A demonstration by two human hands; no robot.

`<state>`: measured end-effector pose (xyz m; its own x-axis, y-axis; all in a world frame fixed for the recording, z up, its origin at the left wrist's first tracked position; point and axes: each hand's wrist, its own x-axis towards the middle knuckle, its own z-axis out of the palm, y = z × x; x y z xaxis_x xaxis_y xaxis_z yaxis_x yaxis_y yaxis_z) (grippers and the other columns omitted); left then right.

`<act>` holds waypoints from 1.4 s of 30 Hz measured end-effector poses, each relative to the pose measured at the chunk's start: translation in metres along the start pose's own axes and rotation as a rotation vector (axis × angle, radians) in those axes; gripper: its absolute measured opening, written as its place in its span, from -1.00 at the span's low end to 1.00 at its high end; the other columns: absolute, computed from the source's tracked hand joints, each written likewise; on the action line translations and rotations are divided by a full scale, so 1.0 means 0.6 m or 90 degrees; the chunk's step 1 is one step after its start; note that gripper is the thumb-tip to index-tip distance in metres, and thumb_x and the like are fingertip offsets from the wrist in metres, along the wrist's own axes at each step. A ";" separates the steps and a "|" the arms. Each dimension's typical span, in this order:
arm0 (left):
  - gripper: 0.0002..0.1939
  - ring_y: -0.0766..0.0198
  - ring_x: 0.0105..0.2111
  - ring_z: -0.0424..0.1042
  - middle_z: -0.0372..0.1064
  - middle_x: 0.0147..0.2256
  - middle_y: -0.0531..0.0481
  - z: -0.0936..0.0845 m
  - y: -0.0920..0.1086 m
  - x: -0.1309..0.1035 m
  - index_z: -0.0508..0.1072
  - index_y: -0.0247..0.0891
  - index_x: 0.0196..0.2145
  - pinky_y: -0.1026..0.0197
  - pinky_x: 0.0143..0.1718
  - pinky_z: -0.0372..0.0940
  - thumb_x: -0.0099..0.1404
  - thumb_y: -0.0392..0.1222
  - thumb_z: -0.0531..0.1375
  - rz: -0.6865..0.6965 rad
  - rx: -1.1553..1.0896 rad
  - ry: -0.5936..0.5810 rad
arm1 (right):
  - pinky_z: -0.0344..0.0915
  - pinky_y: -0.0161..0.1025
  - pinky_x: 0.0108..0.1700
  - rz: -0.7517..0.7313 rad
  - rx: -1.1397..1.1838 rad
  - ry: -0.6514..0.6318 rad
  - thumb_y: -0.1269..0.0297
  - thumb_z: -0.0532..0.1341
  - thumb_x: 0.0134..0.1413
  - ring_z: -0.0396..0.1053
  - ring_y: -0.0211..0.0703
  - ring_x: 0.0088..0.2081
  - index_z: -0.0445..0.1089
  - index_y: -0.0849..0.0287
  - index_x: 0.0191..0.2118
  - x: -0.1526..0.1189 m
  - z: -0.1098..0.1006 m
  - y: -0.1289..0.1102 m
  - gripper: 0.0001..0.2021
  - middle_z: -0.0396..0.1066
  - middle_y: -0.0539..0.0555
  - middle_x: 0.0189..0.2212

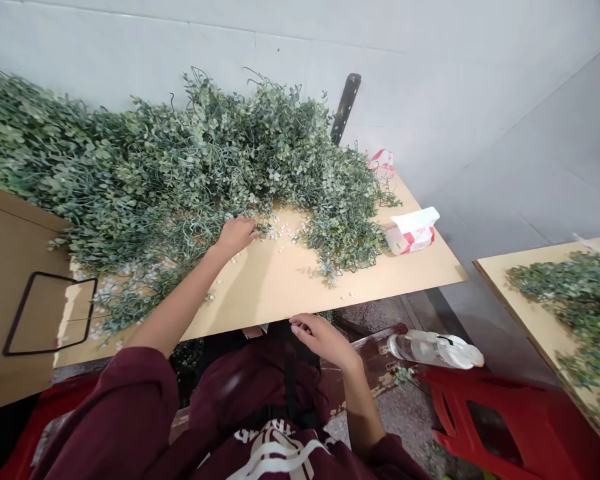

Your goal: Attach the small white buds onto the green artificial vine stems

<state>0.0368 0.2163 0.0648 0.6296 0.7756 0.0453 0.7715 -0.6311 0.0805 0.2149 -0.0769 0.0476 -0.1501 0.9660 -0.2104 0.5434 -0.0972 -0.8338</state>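
Observation:
My left hand (239,235) reaches over the tabletop at the front edge of a heap of artificial leafy sprigs (220,153). Its fingers are bent downward and closed; what they hold, if anything, is hidden. Small white pieces (280,232) lie scattered just right of those fingertips. At the near edge of the table (270,287), my right hand (323,339) hovers with loosely curved fingers held apart, and nothing shows in it. More sprigs (347,227) sit on the table to the right of the white pieces.
A cardboard box (20,287) stands at the left. A red-and-white tissue pack (411,233) lies near the table's right end. Lower right are a plastic bottle (425,350) and a red stool (495,420). A second table (520,293) holds more greenery.

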 end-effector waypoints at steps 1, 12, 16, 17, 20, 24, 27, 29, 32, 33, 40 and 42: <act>-0.76 -0.09 -0.03 0.35 0.47 -0.13 -0.29 -0.006 -0.003 -0.001 0.47 -0.33 -0.14 0.03 -0.07 0.21 0.35 -0.16 0.10 0.000 -0.023 0.025 | 0.31 -0.23 -0.14 -0.001 0.003 0.002 0.22 0.10 0.27 0.46 -0.09 -0.18 0.46 0.11 -0.05 -0.002 0.003 0.000 -0.75 0.53 0.09 -0.18; -0.83 0.21 -0.23 0.43 0.47 -0.23 -0.03 -0.029 0.124 -0.220 0.46 -0.22 -0.19 0.22 -0.14 0.31 0.30 -0.12 0.19 -0.008 -0.658 0.048 | 0.42 -0.23 -0.13 -0.083 0.194 0.223 0.25 0.18 0.22 0.43 -0.18 -0.12 -0.11 -0.02 0.37 0.033 0.036 -0.013 -0.33 0.20 0.23 0.20; -0.81 0.24 -0.27 0.43 0.45 -0.27 0.00 0.032 0.169 -0.311 0.42 -0.21 -0.18 0.24 -0.20 0.31 0.33 -0.07 0.16 -0.132 -0.884 -0.078 | 0.34 -0.16 0.07 -0.135 0.062 0.167 0.29 0.20 0.21 0.31 -0.07 0.11 0.14 -0.07 0.28 0.052 0.032 -0.027 -0.46 0.16 0.17 0.23; -0.79 0.27 -0.34 0.41 0.41 -0.35 0.03 0.045 0.174 -0.329 0.41 -0.22 -0.18 0.25 -0.25 0.29 0.34 -0.05 0.15 -0.176 -0.927 -0.082 | 0.30 -0.15 0.13 -0.140 0.043 0.151 0.30 0.20 0.21 0.29 -0.07 0.13 0.21 -0.05 0.24 0.055 0.032 -0.029 -0.51 0.21 0.15 0.18; -0.75 0.36 -0.49 0.27 0.28 -0.48 0.08 0.076 0.178 -0.372 0.42 -0.26 -0.26 0.28 -0.35 0.22 0.35 -0.01 0.14 -0.260 -1.044 -0.107 | 0.24 -0.14 0.18 -0.152 0.025 0.127 0.30 0.24 0.18 0.26 -0.06 0.16 0.27 0.00 0.18 0.060 0.042 -0.033 -0.55 0.24 0.15 0.16; -0.68 0.39 -0.51 0.17 0.20 -0.47 0.07 0.091 0.172 -0.407 0.42 -0.30 -0.24 0.28 -0.40 0.18 0.33 0.06 0.17 -0.331 -1.204 -0.069 | 0.30 -0.20 0.07 -0.164 0.038 0.052 0.30 0.18 0.24 0.39 -0.12 -0.01 0.40 0.04 0.04 0.067 0.065 -0.038 -0.73 0.42 0.11 -0.03; -0.57 0.30 -0.40 0.25 0.23 -0.39 0.00 0.087 0.162 -0.412 0.40 -0.29 -0.18 0.21 -0.29 0.26 0.27 0.16 0.20 -0.268 -1.316 -0.034 | 0.34 -0.25 -0.10 -0.120 0.069 0.087 0.30 0.16 0.26 0.44 -0.16 -0.20 0.44 0.08 -0.07 0.073 0.083 -0.039 -0.82 0.49 0.05 -0.24; -0.56 0.25 -0.31 0.29 0.28 -0.32 -0.05 0.082 0.157 -0.406 0.40 -0.28 -0.15 0.20 -0.22 0.28 0.24 0.16 0.24 -0.232 -1.321 -0.008 | 0.35 -0.27 -0.18 -0.089 0.086 0.152 0.31 0.18 0.23 0.42 -0.19 -0.29 0.43 0.11 -0.12 0.077 0.094 -0.039 -0.85 0.48 0.04 -0.28; -0.58 0.22 -0.18 0.37 0.36 -0.21 -0.08 0.077 0.162 -0.389 0.38 -0.22 -0.06 0.22 -0.09 0.29 0.20 0.00 0.32 -0.254 -1.251 0.001 | 0.35 -0.27 -0.23 -0.096 0.095 0.234 0.33 0.18 0.20 0.40 -0.19 -0.31 0.41 0.13 -0.20 0.080 0.107 -0.045 -0.91 0.45 0.07 -0.28; -0.57 0.21 -0.12 0.39 0.38 -0.15 -0.08 0.076 0.167 -0.382 0.38 -0.19 -0.04 0.21 -0.04 0.29 0.19 -0.04 0.34 -0.278 -1.230 0.004 | 0.35 -0.26 -0.21 -0.111 0.097 0.252 0.34 0.17 0.20 0.40 -0.17 -0.28 0.41 0.13 -0.22 0.080 0.110 -0.050 -0.92 0.44 0.09 -0.26; -0.76 0.27 -0.24 0.46 0.44 -0.29 0.03 0.072 0.190 -0.352 0.39 -0.20 -0.28 0.21 -0.11 0.36 0.16 -0.11 0.33 -0.427 -1.201 0.154 | 0.34 -0.14 -0.05 -0.099 0.182 0.354 0.30 0.19 0.18 0.40 -0.08 -0.14 0.40 0.11 -0.25 0.078 0.113 -0.064 -0.94 0.42 0.12 -0.23; -0.76 0.31 -0.33 0.46 0.41 -0.36 0.08 0.070 0.186 -0.349 0.36 -0.20 -0.33 0.22 -0.17 0.37 0.13 -0.14 0.35 -0.431 -1.259 0.193 | 0.35 -0.17 -0.08 -0.056 0.237 0.358 0.26 0.20 0.17 0.40 -0.09 -0.16 0.38 0.13 -0.26 0.080 0.112 -0.055 -0.92 0.42 0.12 -0.24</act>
<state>-0.0053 -0.0172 0.0223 0.1724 0.9274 -0.3321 -0.4079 0.3741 0.8329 0.1340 -0.0435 0.0307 0.3265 0.9418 0.0796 0.2128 0.0088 -0.9771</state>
